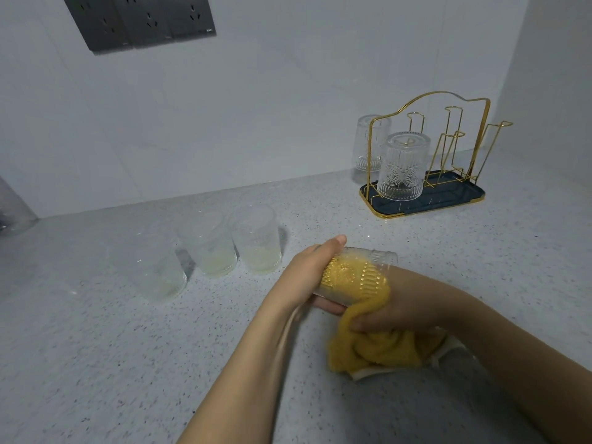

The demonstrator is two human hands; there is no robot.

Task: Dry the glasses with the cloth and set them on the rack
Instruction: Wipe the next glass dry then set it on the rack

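My left hand grips an embossed clear glass lying on its side above the counter, base pointing right. A yellow cloth is stuffed inside that glass, and my right hand holds the cloth just below it. Three more glasses stand upright on the counter to the left: one, one and one. At the back right stands a gold wire rack on a dark tray. Two glasses hang upside down on it, one in front and one behind.
The speckled grey counter runs to a white tiled wall. Dark wall sockets sit at the upper left. A blurred clear object lies at the far left edge. Several rack pegs on the right carry nothing.
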